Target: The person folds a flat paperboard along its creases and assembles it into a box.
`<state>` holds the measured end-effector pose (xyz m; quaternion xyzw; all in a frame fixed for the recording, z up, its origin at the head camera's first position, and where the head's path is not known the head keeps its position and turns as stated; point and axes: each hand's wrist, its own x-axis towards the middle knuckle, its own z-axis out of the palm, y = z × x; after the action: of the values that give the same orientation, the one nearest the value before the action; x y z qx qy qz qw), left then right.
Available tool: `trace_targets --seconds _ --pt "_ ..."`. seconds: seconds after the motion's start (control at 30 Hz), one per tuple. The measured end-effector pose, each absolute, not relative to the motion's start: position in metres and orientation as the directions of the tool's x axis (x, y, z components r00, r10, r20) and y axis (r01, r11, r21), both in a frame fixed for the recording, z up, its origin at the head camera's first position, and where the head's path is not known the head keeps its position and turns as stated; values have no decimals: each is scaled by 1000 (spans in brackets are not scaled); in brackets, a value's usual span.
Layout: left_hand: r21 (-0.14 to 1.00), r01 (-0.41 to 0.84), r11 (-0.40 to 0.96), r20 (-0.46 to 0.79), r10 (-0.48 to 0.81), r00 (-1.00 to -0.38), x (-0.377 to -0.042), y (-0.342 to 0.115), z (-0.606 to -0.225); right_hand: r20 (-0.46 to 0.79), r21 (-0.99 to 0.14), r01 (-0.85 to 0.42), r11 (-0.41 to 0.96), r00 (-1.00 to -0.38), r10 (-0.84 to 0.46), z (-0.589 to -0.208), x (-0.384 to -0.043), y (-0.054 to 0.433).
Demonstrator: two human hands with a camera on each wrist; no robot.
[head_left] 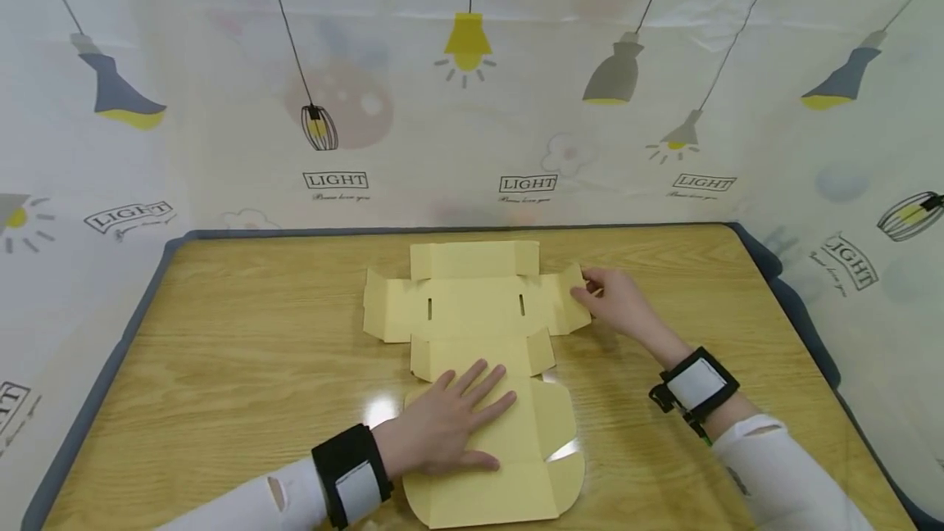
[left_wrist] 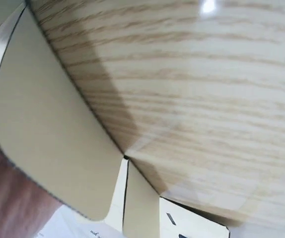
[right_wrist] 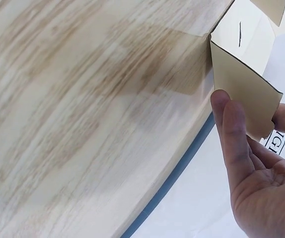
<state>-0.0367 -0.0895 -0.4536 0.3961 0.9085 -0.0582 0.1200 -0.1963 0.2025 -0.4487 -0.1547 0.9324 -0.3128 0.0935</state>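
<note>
An unfolded yellow cardboard box blank [head_left: 472, 301] lies on the wooden table, with creased flaps and two short slots in its middle panel. My left hand [head_left: 457, 420] rests flat on the near panel, fingers spread. At the blank's right side, my right hand [head_left: 615, 301] pinches the end flap [head_left: 572, 299] between thumb and fingers. That flap [right_wrist: 247, 91] tilts up in the right wrist view, with fingers on its outer face. In the left wrist view a rounded side flap [left_wrist: 53, 114] stands up from the table and covers much of my left hand.
The wooden table [head_left: 258, 351] has a grey-blue edge [head_left: 457, 229]. Behind it hangs a pale cloth [head_left: 413, 105] printed with lamps and the word LIGHT. Each wrist wears a black strap [head_left: 352, 474]. Several other flaps of the blank stand partly raised.
</note>
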Motion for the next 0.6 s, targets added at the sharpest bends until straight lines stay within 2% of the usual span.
trace_targets --seconds 0.13,0.3,0.47,0.6 --pt "30 717 697 -307 689 -657 -36 -91 -456 -68 -613 -243 752 -932 -357 -449 -195 202" --pt "6 717 697 -307 684 -662 -34 -91 -461 -107 -601 -215 770 -933 -345 -445 -197 203" --pt "-14 723 691 -312 684 -659 -34 -91 -464 -174 -583 -183 791 -924 -342 -424 -207 201" --pt "-9 719 695 -317 680 -661 -34 -91 -465 -176 -527 -241 815 -907 -382 -405 -219 190"
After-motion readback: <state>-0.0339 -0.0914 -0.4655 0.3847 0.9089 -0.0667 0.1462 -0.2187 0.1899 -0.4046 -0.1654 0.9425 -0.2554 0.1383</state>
